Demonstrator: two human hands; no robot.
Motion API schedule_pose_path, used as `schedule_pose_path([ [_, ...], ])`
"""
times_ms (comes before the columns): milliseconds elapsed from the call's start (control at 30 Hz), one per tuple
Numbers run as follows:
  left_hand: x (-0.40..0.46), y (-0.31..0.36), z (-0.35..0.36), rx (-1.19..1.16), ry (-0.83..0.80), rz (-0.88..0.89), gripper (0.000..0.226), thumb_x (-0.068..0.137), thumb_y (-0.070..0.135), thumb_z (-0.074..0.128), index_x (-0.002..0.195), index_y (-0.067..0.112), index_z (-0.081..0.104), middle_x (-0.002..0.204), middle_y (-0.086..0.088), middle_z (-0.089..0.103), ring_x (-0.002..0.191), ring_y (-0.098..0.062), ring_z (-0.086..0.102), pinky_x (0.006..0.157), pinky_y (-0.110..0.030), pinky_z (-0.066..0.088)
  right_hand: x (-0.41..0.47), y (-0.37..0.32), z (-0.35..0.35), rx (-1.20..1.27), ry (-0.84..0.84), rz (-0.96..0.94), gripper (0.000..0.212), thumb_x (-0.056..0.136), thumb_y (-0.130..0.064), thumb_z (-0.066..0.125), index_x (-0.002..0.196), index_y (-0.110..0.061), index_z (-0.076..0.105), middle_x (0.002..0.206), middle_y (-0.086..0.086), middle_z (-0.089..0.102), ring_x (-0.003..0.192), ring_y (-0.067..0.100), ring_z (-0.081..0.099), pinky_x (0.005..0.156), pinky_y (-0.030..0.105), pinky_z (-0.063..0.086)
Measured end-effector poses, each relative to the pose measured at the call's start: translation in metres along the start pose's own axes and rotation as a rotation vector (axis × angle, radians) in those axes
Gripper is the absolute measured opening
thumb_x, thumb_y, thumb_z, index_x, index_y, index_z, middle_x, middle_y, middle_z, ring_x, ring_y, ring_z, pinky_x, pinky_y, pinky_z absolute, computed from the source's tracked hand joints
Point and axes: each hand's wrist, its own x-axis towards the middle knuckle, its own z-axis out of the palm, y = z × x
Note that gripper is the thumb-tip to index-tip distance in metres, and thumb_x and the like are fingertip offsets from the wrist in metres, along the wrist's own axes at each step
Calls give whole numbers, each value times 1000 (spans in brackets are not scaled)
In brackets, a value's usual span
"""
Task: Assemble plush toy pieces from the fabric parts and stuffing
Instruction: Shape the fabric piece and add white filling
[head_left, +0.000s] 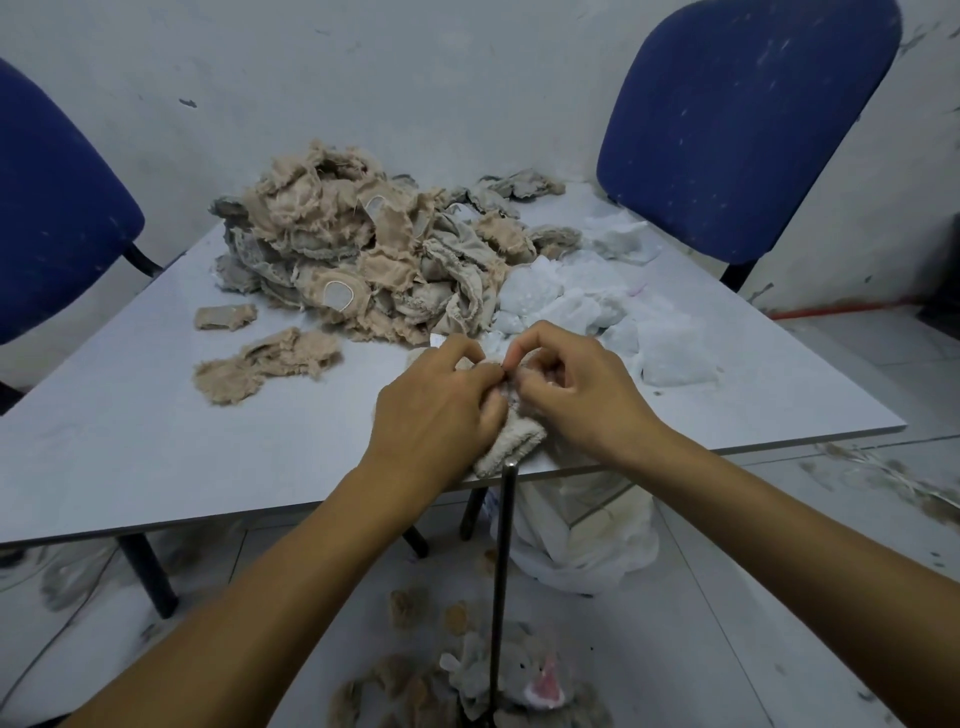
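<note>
Holding a small cream fuzzy plush piece (511, 441) at the near edge of the pale grey bench (156, 441), both hands were busy with it. The left hand (441, 400) had its fingers curled around the piece from the left. The right hand (576, 389) pinched its top with fingers bent tight, and a bit of white fluff seemed to sit under them. A thin dark metal rod (501, 582) stood up from below, its tip just under the piece.

It looked like the stuffing step: filling the little piece, or closing its hole. I could not tell which.

Behind the hands lay a big heap of tan fabric parts (358, 249), and beside it soft white stuffing clumps (587, 296). Next, the person would likely need more stuffing from that pile, pushed in gently so the seam did not tear.
</note>
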Motion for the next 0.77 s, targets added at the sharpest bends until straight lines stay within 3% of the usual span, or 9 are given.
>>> schedule_pose_path([
  [67, 1, -3, 3, -17, -164, -31, 41, 98, 41, 45, 138, 35, 54, 139, 2, 44, 118, -23, 45, 82, -36, 42, 0, 3, 1, -10, -10, 12, 24, 87, -7, 57, 89, -30, 63, 73, 3, 63, 65, 15, 56, 59, 22, 42],
  [167, 1, -4, 1, -124, -473, -40, 61, 96, 51, 32, 154, 43, 16, 161, 13, 7, 141, -17, 13, 110, -47, 18, 1, 4, 5, 83, -24, 44, 23, 89, -3, 56, 92, -25, 61, 73, 3, 56, 65, 17, 49, 64, 31, 42],
  [267, 3, -8, -2, -399, -443, -117, 58, 92, 48, 37, 148, 34, 38, 161, 11, 18, 145, -12, 19, 116, -41, 18, 3, 0, 4, 132, 2, 47, 20, 86, -6, 59, 94, -24, 59, 76, 2, 52, 65, 14, 47, 64, 31, 40],
  [333, 3, -7, -2, -624, -263, -188, 37, 98, 35, 50, 130, 26, 63, 147, 7, 47, 136, -10, 40, 112, -31, 30, 2, -1, 4, 17, -2, 33, 18, 81, -16, 63, 95, -26, 58, 78, -1, 56, 62, 7, 46, 58, 21, 38],
  [400, 2, -5, -1, -718, -110, -316, 16, 93, 21, 63, 101, 25, 75, 115, 9, 69, 113, -9, 60, 99, -29, 45, 0, 1, 7, -114, 4, 16, 21, 82, -18, 67, 99, -25, 56, 78, -7, 56, 65, -1, 50, 55, 13, 36],
  [467, 7, -4, -2, -847, -101, -441, 15, 79, 17, 72, 90, 27, 67, 94, 6, 70, 90, -14, 66, 86, -38, 53, 0, 1, 8, -157, 37, 25, 24, 85, -20, 69, 104, -24, 55, 74, -13, 50, 67, -7, 49, 58, 10, 36],
  [600, 22, -7, -7, -923, -282, -595, 50, 59, 21, 74, 100, 36, 48, 92, -8, 64, 73, -20, 61, 67, -42, 53, 1, -1, 5, -287, 79, -20, 16, 87, -17, 67, 99, -26, 60, 70, -12, 54, 80, 16, 50, 67, 26, 38],
  [700, 26, -5, -8, -803, -237, -654, 34, 69, 19, 74, 94, 36, 58, 82, 0, 63, 62, -13, 59, 49, -24, 42, -7, -6, 12, -243, 78, -147, 28, 87, -10, 63, 107, -29, 59, 74, -5, 57, 84, 16, 44, 64, 20, 35],
  [767, 22, -4, -6, -780, -115, -645, 23, 71, 19, 69, 87, 35, 65, 80, 2, 68, 71, -16, 65, 55, -29, 50, -9, -8, 15, -165, 42, -181, 33, 86, -7, 63, 108, -32, 59, 76, -7, 55, 82, 9, 45, 64, 14, 35],
])
